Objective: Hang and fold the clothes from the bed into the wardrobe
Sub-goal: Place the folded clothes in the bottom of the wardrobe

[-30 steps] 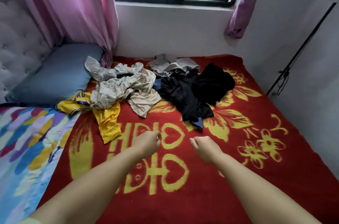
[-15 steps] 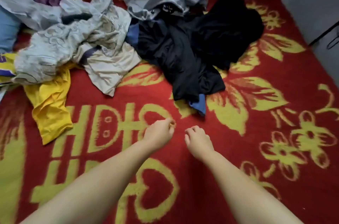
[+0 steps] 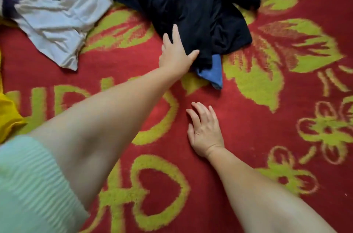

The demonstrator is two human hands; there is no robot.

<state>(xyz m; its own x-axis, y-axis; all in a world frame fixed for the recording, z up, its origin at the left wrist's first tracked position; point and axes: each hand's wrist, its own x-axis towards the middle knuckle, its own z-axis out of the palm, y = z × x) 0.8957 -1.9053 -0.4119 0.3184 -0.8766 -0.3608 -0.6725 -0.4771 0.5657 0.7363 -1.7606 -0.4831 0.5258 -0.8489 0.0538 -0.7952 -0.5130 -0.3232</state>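
The left hand (image 3: pixel 176 55) lies spread on the black garment (image 3: pixel 191 9), top middle. Curl fingers around its edge; right hand (image 3: pixel 205 129) rests flat.

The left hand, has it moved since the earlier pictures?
Yes. The left hand went forward over the red blanket and now touches the black garment.

Four garments show, one black (image 3: pixel 191 3), one pale grey (image 3: pixel 57 22), one blue (image 3: pixel 212 72), one yellow (image 3: pixel 7 116); two hands.
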